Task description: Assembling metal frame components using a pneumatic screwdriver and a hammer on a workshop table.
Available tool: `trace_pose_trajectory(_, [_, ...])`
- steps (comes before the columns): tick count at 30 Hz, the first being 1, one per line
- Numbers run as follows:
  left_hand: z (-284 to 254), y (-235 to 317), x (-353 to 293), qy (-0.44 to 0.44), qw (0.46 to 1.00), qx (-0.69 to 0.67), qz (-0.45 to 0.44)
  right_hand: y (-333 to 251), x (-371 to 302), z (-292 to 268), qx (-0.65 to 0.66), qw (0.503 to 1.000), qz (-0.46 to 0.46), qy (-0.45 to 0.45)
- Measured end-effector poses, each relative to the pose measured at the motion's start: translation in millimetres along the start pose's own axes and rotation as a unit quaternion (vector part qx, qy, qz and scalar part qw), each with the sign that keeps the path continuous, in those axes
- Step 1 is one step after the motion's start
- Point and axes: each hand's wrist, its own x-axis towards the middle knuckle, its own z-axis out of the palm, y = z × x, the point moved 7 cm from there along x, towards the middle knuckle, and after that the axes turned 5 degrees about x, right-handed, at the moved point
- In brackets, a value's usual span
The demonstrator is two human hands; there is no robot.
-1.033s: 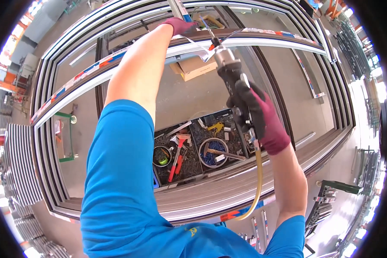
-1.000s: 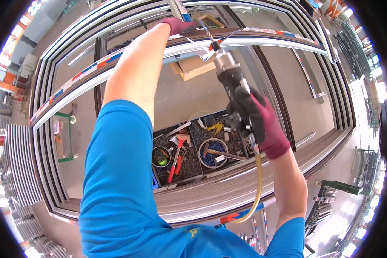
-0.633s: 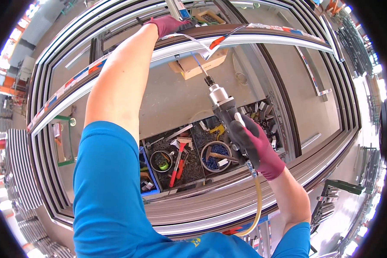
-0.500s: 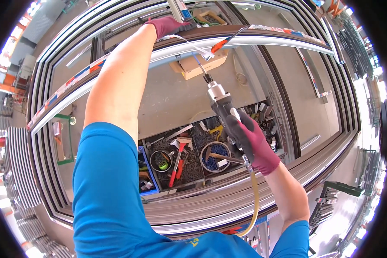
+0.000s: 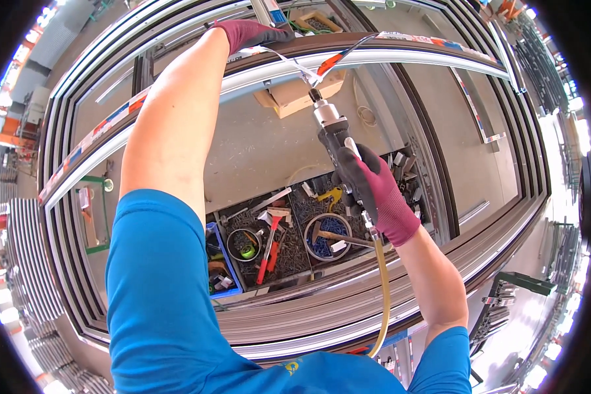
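Note:
My right hand [image 5: 384,197], in a maroon glove with dark fingers, is closed round an air drill [image 5: 335,138] with a silver collar and a black chuck. A yellowish air hose [image 5: 383,295] trails from its handle. The chuck points at the near side of a raised brown and silver frame bar [image 5: 348,59], beside a loose strip of white and orange film [image 5: 328,65]; the bit's tip is hidden there. My left hand [image 5: 253,34], gloved alike, grips the same bar further left, next to the end of a metal profile [image 5: 262,12]. Part of its grip is hidden.
Below the bar, a parts tray [image 5: 289,262] holds dark screws, a red-handled tool [image 5: 269,253], a bowl of blue screws [image 5: 328,246] with a hammer [image 5: 338,236] across it, and a blue bin [image 5: 226,262]. A cardboard box [image 5: 302,97] sits beyond. Stacked frames surround everything.
The air drill has moved up and forward, so its bit, visible before, has gone out of sight at the bar and film. My left hand has stayed on the bar.

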Motion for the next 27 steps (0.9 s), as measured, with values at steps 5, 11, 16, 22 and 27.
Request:
trace_pose_trajectory(5, [2,4,1,-0.022,0.999,-0.028,0.006,-4,12,-5,0.003,0.999,-0.034,0.003])
trace_pose_trajectory(11, [-3,-8,13,-0.037,0.999,0.013,0.024,-15,12,0,-0.014,1.0,-0.014,0.017])
trace_pose_trajectory(16, [0,-9,14,-0.006,1.0,0.015,0.017,-11,17,-4,-0.01,1.0,0.002,0.023])
trace_pose_trajectory(22, [-2,-6,10,0.01,1.0,-0.006,0.001,-7,27,-7,0.02,1.0,-0.005,0.003])
trace_pose_trajectory(27, [-6,-13,16,0.012,0.998,0.063,0.014,-11,30,-4,0.022,1.0,0.001,0.009])
